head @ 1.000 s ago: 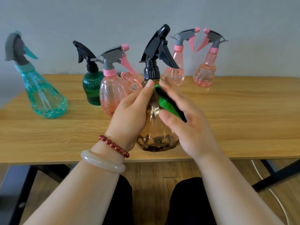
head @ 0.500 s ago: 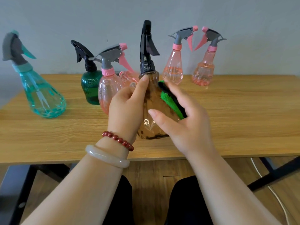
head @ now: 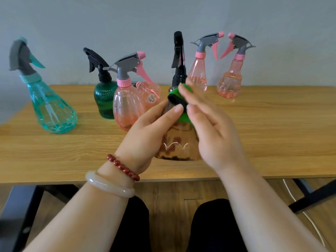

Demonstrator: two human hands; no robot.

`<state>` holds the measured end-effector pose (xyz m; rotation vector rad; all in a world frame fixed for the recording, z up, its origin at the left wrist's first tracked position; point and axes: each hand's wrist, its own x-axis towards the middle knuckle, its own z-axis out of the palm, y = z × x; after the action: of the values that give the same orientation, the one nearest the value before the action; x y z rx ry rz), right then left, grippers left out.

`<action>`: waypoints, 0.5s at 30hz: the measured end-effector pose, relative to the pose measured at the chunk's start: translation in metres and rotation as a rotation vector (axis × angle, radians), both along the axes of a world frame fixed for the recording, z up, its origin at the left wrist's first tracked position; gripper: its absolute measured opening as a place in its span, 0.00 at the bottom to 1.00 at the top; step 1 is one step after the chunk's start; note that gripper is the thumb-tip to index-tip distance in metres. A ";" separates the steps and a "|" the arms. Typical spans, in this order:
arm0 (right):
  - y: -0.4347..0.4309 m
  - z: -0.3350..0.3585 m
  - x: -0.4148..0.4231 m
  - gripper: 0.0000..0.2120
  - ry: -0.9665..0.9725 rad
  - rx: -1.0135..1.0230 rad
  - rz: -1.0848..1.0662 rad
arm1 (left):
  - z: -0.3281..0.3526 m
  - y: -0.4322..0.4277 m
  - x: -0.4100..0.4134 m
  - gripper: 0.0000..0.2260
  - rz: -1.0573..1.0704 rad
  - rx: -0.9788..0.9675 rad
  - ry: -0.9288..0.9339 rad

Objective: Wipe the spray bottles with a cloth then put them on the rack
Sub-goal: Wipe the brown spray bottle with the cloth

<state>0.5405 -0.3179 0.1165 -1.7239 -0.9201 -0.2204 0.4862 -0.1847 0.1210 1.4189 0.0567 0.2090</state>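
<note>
Gripping the amber spray bottle [head: 179, 144] round its body, the left hand [head: 145, 131] has its fingers curled about the left side and the thumb laid up toward the shoulder. The bottle stands roughly upright over the near edge of the wooden table [head: 272, 133], its black trigger head [head: 178, 51] pointing to 12 o'clock; whether its base touches the tabletop cannot be told. The right hand [head: 212, 131] pinches a green cloth [head: 175, 96] with a dark edge, fingers over it and thumb beneath, and presses it to the bottle's shoulder just under the neck. That hand is somewhat blurred.

Taking the held bottle as centre, a teal bottle [head: 51, 110] stands well apart at 9 o'clock. At 10 o'clock a dark green bottle [head: 104, 99] stands just behind a pink bottle [head: 127, 106] with a grey trigger. Another pink bottle [head: 150, 93] lies on its side beside that one, partly hidden by the left hand's fingers. At 1 o'clock two more pink bottles [head: 197, 75] [head: 230, 82] stand near the wall, nozzles facing each other; the right hand's fingertips overlap the nearer one.

On the left wrist sit a red bead bracelet [head: 123, 167] and a pale bangle [head: 109, 186]. A light cable [head: 298, 206] runs over the floor at 4 o'clock.
</note>
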 end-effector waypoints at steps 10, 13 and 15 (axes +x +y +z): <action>-0.015 0.005 0.008 0.20 0.063 -0.007 0.184 | 0.000 0.000 0.001 0.16 -0.074 -0.184 -0.004; -0.011 0.011 0.018 0.19 0.101 0.010 0.115 | -0.002 -0.005 0.001 0.14 -0.080 -0.191 -0.012; -0.007 0.017 0.022 0.19 0.121 0.032 0.106 | -0.002 -0.006 0.003 0.15 -0.084 -0.215 -0.012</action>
<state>0.5630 -0.3250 0.1336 -1.6361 -0.9105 -0.0596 0.4889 -0.1912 0.1193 1.2033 0.0097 0.1376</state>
